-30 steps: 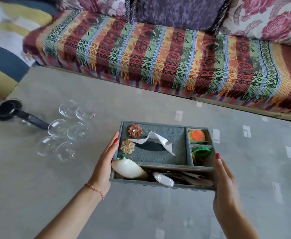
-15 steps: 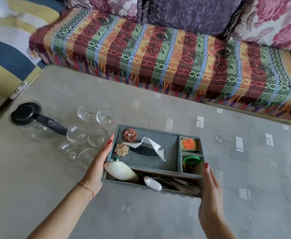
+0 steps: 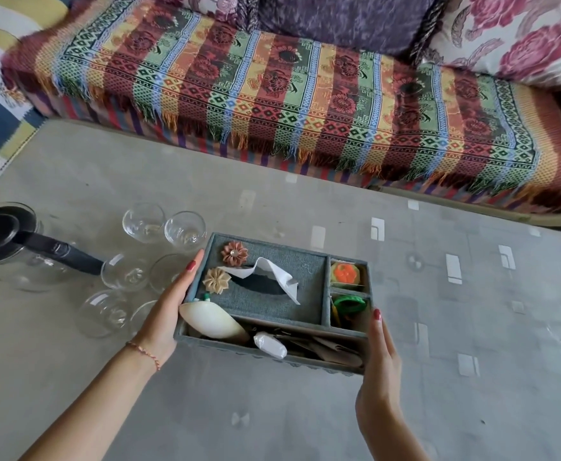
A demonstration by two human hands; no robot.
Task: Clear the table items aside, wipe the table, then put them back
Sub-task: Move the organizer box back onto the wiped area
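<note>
The grey fabric-covered tissue organiser box (image 3: 272,301) lies long axis left-to-right between both hands, left hand (image 3: 169,304) and right hand (image 3: 380,357) pressing flat-fingered on its short ends, just right of the clear glass cups (image 3: 146,254).

Both arms reach forward, left hand (image 3: 166,314) and right hand (image 3: 380,357) flat-fingered, palms facing inward.

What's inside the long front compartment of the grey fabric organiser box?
The grey fabric organiser box holds a cream oval shell-like object at its left, a small white plastic-wrapped item and brown flat pieces. Whatever lies beneath them is covered.
</note>
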